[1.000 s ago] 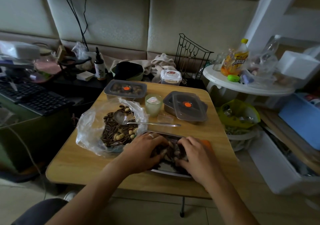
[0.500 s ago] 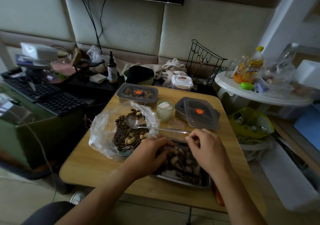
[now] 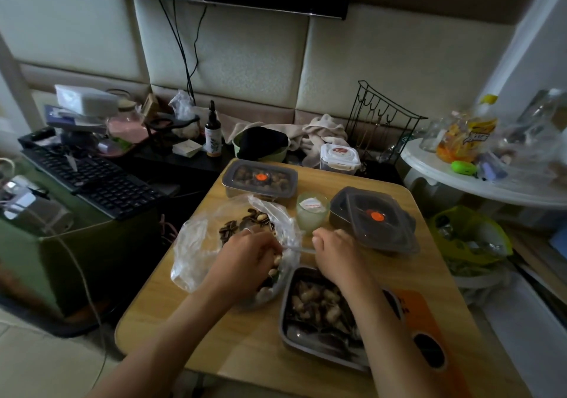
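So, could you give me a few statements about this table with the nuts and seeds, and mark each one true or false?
1. The left hand is over the plastic bag of seeds. True.
2. The metal tray nearest the person is lidded. False: it is open, with nuts showing.
3. A pale green cup stands between the far lidded container and the right lidded container. True.
4. The keyboard lies on the wooden table. False: it lies on a green stand left of the table.
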The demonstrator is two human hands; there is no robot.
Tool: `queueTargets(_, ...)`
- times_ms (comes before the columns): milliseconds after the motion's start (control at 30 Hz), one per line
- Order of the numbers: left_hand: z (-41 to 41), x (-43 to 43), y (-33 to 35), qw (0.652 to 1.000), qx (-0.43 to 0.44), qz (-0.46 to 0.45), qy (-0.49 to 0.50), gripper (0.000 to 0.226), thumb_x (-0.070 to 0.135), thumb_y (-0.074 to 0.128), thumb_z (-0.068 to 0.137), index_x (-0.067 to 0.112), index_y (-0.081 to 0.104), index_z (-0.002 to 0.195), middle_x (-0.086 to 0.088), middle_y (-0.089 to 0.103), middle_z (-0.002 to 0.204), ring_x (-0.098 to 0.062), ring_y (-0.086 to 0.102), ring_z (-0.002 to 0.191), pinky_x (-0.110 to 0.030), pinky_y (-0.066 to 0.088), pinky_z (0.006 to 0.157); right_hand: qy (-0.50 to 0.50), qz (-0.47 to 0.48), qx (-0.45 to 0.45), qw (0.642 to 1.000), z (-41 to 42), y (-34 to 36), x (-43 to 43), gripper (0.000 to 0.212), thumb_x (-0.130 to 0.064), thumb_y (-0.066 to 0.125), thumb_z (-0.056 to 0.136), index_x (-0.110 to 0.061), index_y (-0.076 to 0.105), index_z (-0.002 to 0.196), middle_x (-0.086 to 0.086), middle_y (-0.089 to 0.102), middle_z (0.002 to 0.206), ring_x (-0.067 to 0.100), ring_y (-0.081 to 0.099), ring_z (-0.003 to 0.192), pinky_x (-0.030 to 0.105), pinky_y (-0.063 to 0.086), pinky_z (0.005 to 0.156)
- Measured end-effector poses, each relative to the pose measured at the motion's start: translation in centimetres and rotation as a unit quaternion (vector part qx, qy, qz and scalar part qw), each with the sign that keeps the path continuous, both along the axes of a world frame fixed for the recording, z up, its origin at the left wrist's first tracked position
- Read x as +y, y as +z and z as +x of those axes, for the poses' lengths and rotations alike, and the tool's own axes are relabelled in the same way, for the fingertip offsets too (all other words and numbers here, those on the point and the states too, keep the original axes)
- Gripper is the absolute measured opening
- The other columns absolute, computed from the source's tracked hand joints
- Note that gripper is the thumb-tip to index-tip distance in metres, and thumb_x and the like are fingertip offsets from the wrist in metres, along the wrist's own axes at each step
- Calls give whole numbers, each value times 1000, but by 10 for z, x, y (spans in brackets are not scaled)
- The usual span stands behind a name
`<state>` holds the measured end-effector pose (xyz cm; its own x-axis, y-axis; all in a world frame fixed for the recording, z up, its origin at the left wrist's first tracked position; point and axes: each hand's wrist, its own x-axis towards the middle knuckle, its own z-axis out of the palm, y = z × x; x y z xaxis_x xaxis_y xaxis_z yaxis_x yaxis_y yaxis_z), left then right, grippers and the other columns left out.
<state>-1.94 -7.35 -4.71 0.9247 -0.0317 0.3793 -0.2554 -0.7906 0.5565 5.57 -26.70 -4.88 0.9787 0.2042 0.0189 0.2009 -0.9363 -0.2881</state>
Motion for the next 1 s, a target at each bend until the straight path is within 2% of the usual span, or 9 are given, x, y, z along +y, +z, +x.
queueTargets(267,17,8,0,999,36,14,9,21,13,59,91,27,75,95,11,67,93,-7,63,84,-36,56,78,-58,-34,6,998,13,-6,9,37,-34,43,104,-9,71,100,11,69,102,31,65,100,38,50,83)
queueTargets(367,17,11,3,999,37,-11,21,20,11,61,93,25,75,97,12,70,93,-5,63,84,-34,57,79,-61,18,-64,996,6,2,6,33,-26,48,104,-12,70,84,5,68,85,24,67,85,34,52,70)
queueTargets(467,14,11,9,996,39,-66,36,19,14,63,96,24,75,106,13,73,99,-2,65,86,-17,52,77,-29,105,-153,982,-6,13,10,31,-28,54,104,-15,74,83,-2,67,77,13,62,70,30,50,60)
queueTargets(533,13,13,13,993,43,-102,47,19,16,64,97,23,74,112,14,73,101,-2,66,89,-10,47,74,17,183,-211,960,-15,18,17,26,-27,59,102,-15,76,86,-4,70,78,9,63,69,26,51,61)
queueTargets(600,10,14,16,989,45,-135,48,25,18,64,97,22,71,121,13,73,105,-2,67,95,-15,52,82,63,255,-235,936,-25,22,27,21,-23,62,102,-14,77,90,-6,72,82,6,65,75,21,52,66)
queueTargets(700,8,19,20,979,84,-185,26,42,20,62,99,21,59,141,7,70,122,-5,64,112,-31,54,100,86,350,-184,914,-33,25,41,22,-23,61,103,-16,77,90,-7,74,84,6,67,78,21,54,67)
queueTargets(767,7,23,21,972,107,-207,1,42,22,62,100,21,58,142,7,69,126,-4,64,115,-32,53,102,91,399,-117,905,-33,24,49,23,-24,60,105,-20,78,91,-7,76,85,6,70,81,23,56,72)
queueTargets(900,5,32,23,972,108,-208,8,11,24,68,97,22,74,106,9,75,92,1,69,83,-22,55,79,91,460,-28,883,-30,23,57,25,-27,60,105,-19,78,89,-4,78,88,10,73,87,27,59,80)
queueTargets(1000,3,39,23,967,121,-222,37,5,28,69,95,25,73,93,6,74,83,-6,70,77,-30,60,77,100,496,22,862,-29,25,62,23,-24,63,103,-10,75,91,0,77,88,11,74,85,23,57,78)
